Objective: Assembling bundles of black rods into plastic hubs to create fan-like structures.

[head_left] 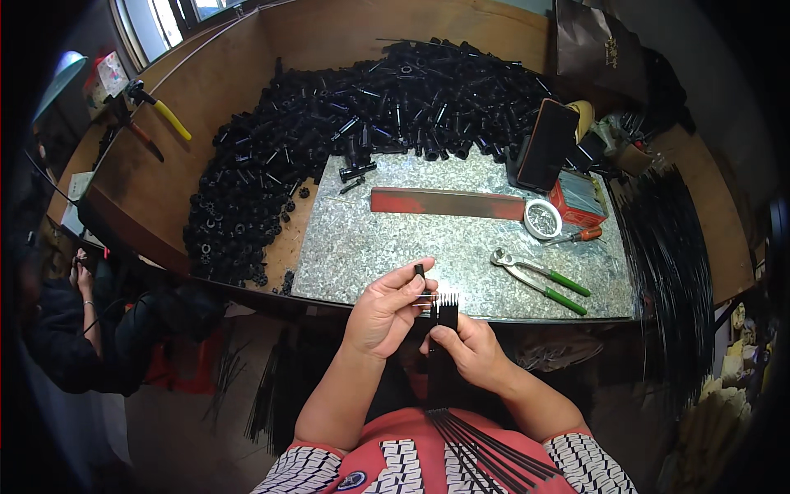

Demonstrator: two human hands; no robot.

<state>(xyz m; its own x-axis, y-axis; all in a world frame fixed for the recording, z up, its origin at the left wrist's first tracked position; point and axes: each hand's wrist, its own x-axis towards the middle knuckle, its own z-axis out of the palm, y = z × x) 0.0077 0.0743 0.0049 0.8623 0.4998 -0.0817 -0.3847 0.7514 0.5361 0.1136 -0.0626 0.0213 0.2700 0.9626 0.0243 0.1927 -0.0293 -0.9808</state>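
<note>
My left hand (387, 309) is closed in a pinch on a small black tubular piece (420, 270), near the front edge of a speckled stone slab (329, 267). My right hand (476, 354) is wrapped round a flat row of thin black rods (447, 317), whose pale metallic tips point upward. The left fingertips are close to these tips, with thin shiny pins or wires between the hands; I cannot tell whether they touch. More black rods (485, 453) fan out across my lap. Part of the left fingers is hidden behind the thumb.
A big heap of black plastic parts (395, 99) lies behind the slab. On it are a long red-and-dark bar (444, 203), green-handled pincers (551, 284), a white dish (529, 230) of metal bits, a screwdriver (586, 235) and a phone (550, 144). Another person's hand (85, 280) shows far left.
</note>
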